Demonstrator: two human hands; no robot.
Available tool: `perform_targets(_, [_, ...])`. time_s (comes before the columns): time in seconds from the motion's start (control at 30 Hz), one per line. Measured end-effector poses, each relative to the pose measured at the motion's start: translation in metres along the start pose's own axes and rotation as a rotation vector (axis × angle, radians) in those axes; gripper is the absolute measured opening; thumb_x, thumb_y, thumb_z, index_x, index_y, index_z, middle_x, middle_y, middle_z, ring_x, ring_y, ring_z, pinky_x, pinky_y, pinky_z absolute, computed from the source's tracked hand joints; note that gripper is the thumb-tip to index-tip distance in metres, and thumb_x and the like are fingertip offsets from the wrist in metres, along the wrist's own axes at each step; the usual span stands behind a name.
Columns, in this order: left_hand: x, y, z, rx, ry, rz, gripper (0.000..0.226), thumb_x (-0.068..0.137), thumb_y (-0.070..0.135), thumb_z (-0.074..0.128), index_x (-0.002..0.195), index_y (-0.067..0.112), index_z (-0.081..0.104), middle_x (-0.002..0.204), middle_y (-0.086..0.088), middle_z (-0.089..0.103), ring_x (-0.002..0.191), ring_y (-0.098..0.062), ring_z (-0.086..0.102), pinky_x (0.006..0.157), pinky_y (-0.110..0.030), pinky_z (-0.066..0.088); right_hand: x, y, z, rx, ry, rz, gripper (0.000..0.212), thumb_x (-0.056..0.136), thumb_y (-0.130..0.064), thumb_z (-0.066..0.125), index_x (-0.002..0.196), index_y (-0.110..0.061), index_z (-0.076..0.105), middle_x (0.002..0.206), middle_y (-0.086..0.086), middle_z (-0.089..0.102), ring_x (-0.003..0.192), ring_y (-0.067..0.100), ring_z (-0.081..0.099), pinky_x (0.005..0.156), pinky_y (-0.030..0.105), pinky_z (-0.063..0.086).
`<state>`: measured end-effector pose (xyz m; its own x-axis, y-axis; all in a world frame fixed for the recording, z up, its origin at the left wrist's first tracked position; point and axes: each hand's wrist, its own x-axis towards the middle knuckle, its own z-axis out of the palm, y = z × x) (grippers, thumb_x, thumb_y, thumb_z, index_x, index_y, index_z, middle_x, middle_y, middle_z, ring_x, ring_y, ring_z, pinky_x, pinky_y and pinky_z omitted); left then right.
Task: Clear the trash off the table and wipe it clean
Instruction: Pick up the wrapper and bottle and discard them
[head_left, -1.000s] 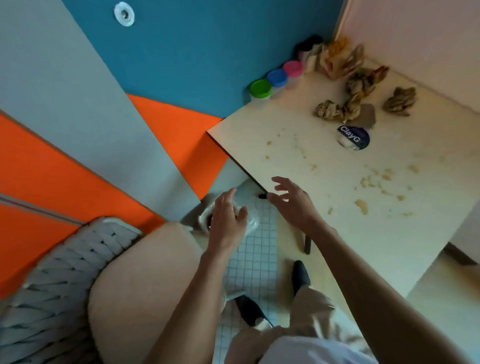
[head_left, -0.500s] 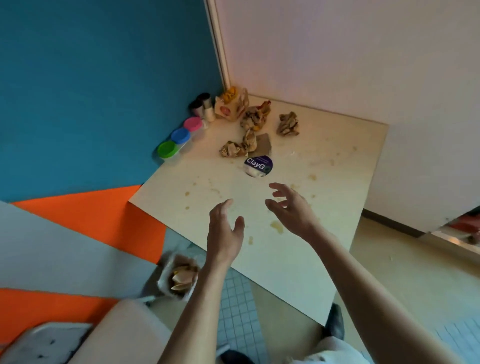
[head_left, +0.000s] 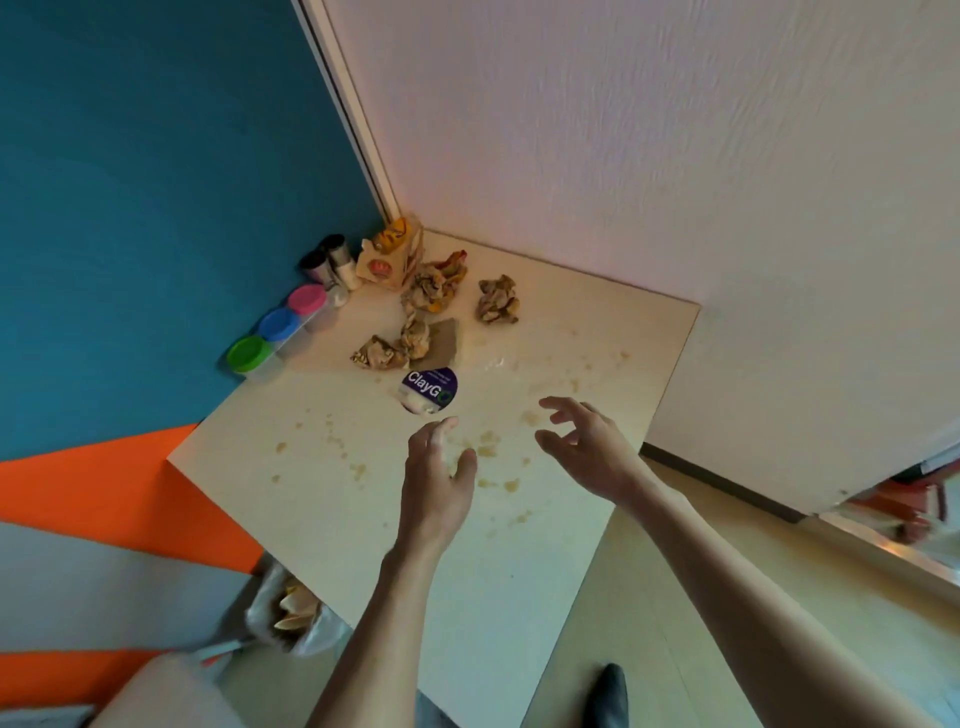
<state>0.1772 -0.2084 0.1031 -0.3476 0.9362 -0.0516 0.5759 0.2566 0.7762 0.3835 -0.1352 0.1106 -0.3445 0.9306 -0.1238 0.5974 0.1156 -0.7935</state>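
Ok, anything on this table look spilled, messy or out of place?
Yes. Brownish spills spot the table near both empty hands, left hand and right hand. Crumpled wrappers and a squashed food box litter the far corner.

A second ago the left hand (head_left: 436, 488) was down at the plastic-lined trash bin (head_left: 291, 618) beside the pale wooden table (head_left: 322, 499). Both it and the right hand (head_left: 587, 452) have since come up over the stained tabletop (fingers loosely spread, holding nothing), nearer the round purple "ClayGo" disc (head_left: 428, 389).

Bin bag (head_left: 291, 621) partly hidden under the table (head_left: 519, 571) edge, shoe (head_left: 609, 693) cut off at bottom, small print on purple sticker (head_left: 429, 389) unreadable
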Motion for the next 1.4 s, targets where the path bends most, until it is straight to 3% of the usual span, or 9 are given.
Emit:
perform_targets(0.2, [0.036, 0.015, 0.014, 0.014, 0.036, -0.01, 0.042, 0.099, 0.027, 0.058, 0.14, 0.024, 0.049, 0.142, 0.0, 0.043, 0.131, -0.02, 0.048, 0.107, -0.041, 0.044, 0.038, 0.015, -0.026, -0.008, 0.015, -0.024, 0.046, 0.095, -0.041, 0.059, 0.14, -0.03, 0.05, 0.129, 0.002, 0.056, 0.096, 0.018, 0.065, 0.086, 0.032, 0.052])
perform_targets(0.57, [0.154, 0.035, 0.048, 0.028, 0.15, -0.048, 0.043, 0.1, 0.026, 0.057, 0.142, 0.018, 0.052, 0.141, -0.003, 0.045, 0.13, -0.02, 0.047, 0.108, -0.035, 0.041, 0.168, 0.015, -0.059, -0.089, -0.051, -0.142, 0.047, 0.094, -0.045, 0.059, 0.139, -0.035, 0.05, 0.126, -0.004, 0.054, 0.097, 0.012, 0.063, 0.089, 0.033, 0.052])
perform_targets(0.67, [0.197, 0.048, 0.055, 0.02, 0.216, -0.083, 0.041, 0.099, 0.021, 0.059, 0.139, 0.015, 0.054, 0.138, -0.006, 0.048, 0.122, -0.02, 0.052, 0.1, -0.026, 0.041, 0.214, 0.011, -0.069, -0.103, -0.106, -0.151, 0.049, 0.095, -0.046, 0.057, 0.141, -0.034, 0.048, 0.127, -0.004, 0.053, 0.1, 0.013, 0.061, 0.093, 0.037, 0.052])
perform_targets(0.77, [0.237, 0.058, 0.06, 0.02, 0.25, -0.081, 0.038, 0.096, 0.014, 0.061, 0.134, 0.01, 0.059, 0.132, -0.004, 0.052, 0.108, -0.005, 0.05, 0.088, 0.001, 0.031, 0.252, 0.004, -0.076, -0.121, -0.143, -0.178, 0.05, 0.095, -0.045, 0.057, 0.142, -0.034, 0.046, 0.128, -0.003, 0.052, 0.105, 0.016, 0.06, 0.095, 0.039, 0.05])
perform_targets(0.93, [0.285, 0.066, 0.061, 0.048, 0.274, -0.115, 0.043, 0.095, 0.021, 0.065, 0.136, 0.012, 0.059, 0.129, -0.007, 0.054, 0.108, -0.013, 0.052, 0.087, -0.016, 0.036, 0.313, -0.011, -0.083, -0.076, -0.176, -0.205, 0.045, 0.095, -0.04, 0.057, 0.139, -0.035, 0.048, 0.126, -0.002, 0.052, 0.109, 0.019, 0.058, 0.095, 0.036, 0.048])
perform_targets(1.1, [0.318, 0.07, 0.051, 0.074, 0.294, -0.171, 0.048, 0.093, 0.023, 0.06, 0.14, 0.016, 0.055, 0.138, -0.01, 0.053, 0.126, -0.022, 0.051, 0.105, -0.043, 0.045, 0.371, -0.018, -0.086, -0.025, -0.216, -0.22, 0.044, 0.093, -0.037, 0.063, 0.135, -0.033, 0.053, 0.122, -0.002, 0.053, 0.105, 0.012, 0.055, 0.096, 0.038, 0.049])
perform_targets(1.27, [0.345, 0.064, 0.045, 0.066, 0.326, -0.293, 0.057, 0.088, 0.041, 0.052, 0.141, 0.02, 0.055, 0.139, -0.006, 0.053, 0.127, -0.019, 0.052, 0.107, -0.039, 0.045, 0.429, -0.026, -0.085, 0.004, -0.307, -0.233, 0.042, 0.093, -0.032, 0.065, 0.134, -0.029, 0.056, 0.119, 0.002, 0.053, 0.11, 0.018, 0.055, 0.098, 0.041, 0.048])
perform_targets(1.33, [0.354, 0.063, 0.044, 0.071, 0.352, -0.347, 0.051, 0.093, 0.038, 0.055, 0.141, 0.021, 0.054, 0.138, -0.005, 0.052, 0.123, -0.016, 0.052, 0.099, -0.029, 0.043, 0.449, -0.032, -0.086, -0.006, -0.35, -0.268, 0.042, 0.094, -0.029, 0.063, 0.135, -0.025, 0.056, 0.12, 0.005, 0.053, 0.111, 0.02, 0.056, 0.097, 0.039, 0.048])
perform_targets(1.4, [0.368, 0.064, 0.042, 0.082, 0.392, -0.383, 0.046, 0.096, 0.033, 0.057, 0.14, 0.021, 0.055, 0.136, -0.005, 0.053, 0.12, -0.016, 0.053, 0.096, -0.028, 0.042, 0.474, -0.04, -0.083, -0.005, -0.386, -0.298, 0.041, 0.095, -0.028, 0.063, 0.134, -0.023, 0.057, 0.12, 0.006, 0.053, 0.106, 0.022, 0.058, 0.093, 0.034, 0.048])
